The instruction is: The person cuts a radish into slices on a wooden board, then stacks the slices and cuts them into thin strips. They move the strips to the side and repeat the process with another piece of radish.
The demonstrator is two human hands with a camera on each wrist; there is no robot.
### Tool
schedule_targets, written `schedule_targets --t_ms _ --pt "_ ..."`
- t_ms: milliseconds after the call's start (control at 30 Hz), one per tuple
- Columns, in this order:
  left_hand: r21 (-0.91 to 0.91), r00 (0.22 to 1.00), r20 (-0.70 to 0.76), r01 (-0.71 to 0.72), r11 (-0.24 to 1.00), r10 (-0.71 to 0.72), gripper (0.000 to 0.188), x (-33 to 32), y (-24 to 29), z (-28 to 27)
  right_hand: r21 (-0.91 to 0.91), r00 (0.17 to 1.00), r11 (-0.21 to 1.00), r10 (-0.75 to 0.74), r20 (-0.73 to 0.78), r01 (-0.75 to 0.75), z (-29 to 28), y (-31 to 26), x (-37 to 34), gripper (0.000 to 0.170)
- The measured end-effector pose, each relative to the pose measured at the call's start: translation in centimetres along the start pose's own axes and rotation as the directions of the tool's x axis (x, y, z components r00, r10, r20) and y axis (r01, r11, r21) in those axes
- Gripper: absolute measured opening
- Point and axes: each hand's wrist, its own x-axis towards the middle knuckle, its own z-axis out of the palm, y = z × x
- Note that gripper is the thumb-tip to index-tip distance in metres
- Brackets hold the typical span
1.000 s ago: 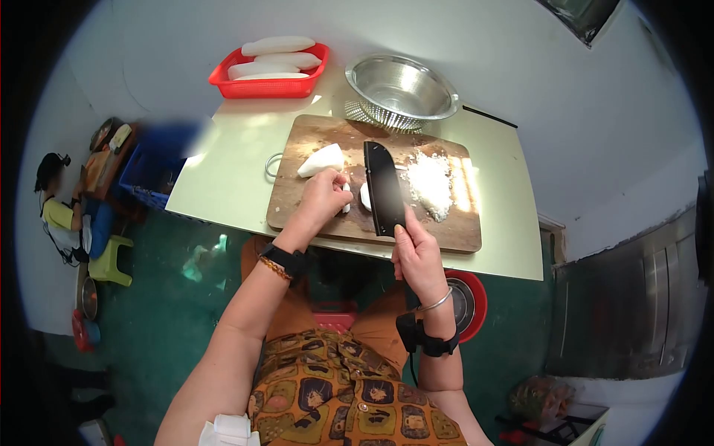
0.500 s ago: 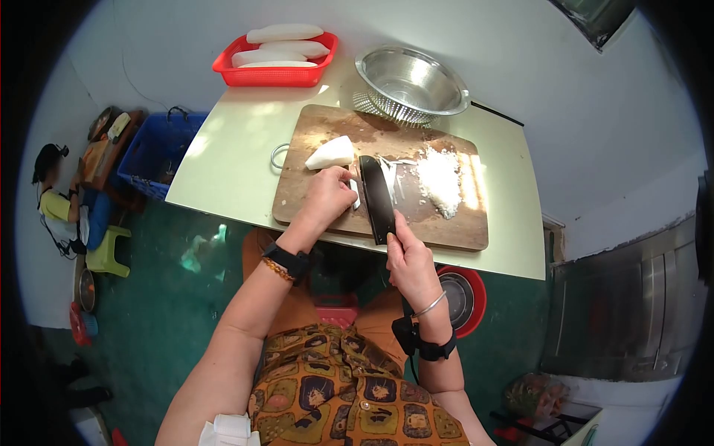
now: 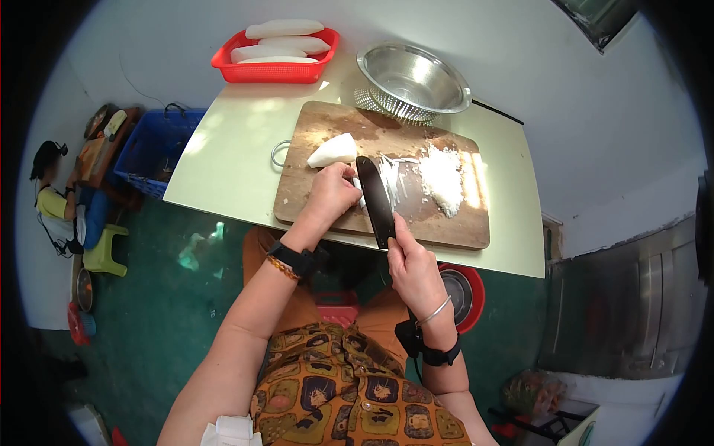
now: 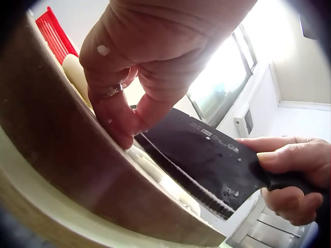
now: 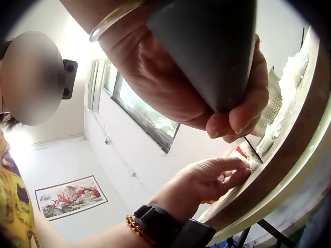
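Observation:
My right hand (image 3: 413, 264) grips the black handle of a cleaver (image 3: 378, 201); its dark blade stands edge-down at the cutting board (image 3: 446, 235). Just left of the blade, my left hand (image 3: 331, 199) pinches white radish slices (image 4: 160, 175), fingertips curled close to the steel in the left wrist view. The fingers partly hide these slices from the head view. Behind that hand lies a larger chunk of peeled white radish (image 3: 333, 151). Thin radish strips (image 3: 391, 177) are spread right of the blade, and farther right is a heap of fine white shreds (image 3: 442, 182).
A red basket (image 3: 275, 72) of whole peeled radishes stands at the table's back left. Behind the board is a steel bowl (image 3: 413, 78) over a perforated colander (image 3: 398, 108). A red basin (image 3: 473, 297) sits below on the right. Another person (image 3: 56, 201) sits far left.
The cleaver has come down and left, from its broad face showing over the slices to edge-down beside my left fingers. Strips that the blade covered now show. The head view has shifted slightly.

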Motion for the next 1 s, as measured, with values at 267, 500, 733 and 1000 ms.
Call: schedule_targets --t_ms 267,500,733,1000 --pt "-0.004 1.000 -0.004 -0.003 1.000 0.003 0.032 -0.1 0.1 -0.2 -0.048 1.000 0.999 -0.007 0.013 0.007 -0.1 -0.4 -0.2 0.046" --pt "0.028 0.999 0.040 -0.017 0.999 0.016 0.033 0.1 0.0 -0.4 -0.085 1.000 0.996 -0.016 0.012 0.017 -0.2 -0.6 -0.1 0.046" --pt "0.010 0.999 0.048 -0.022 1.000 0.021 0.032 0.2 0.0 -0.4 -0.113 1.000 0.993 -0.015 0.028 0.018 -0.5 -1.0 0.0 0.045" --pt "-0.032 0.996 0.089 0.020 0.999 -0.017 0.032 0.1 0.4 -0.7 -0.192 0.997 0.979 -0.068 0.036 0.074 -0.8 -1.6 0.0 0.046"
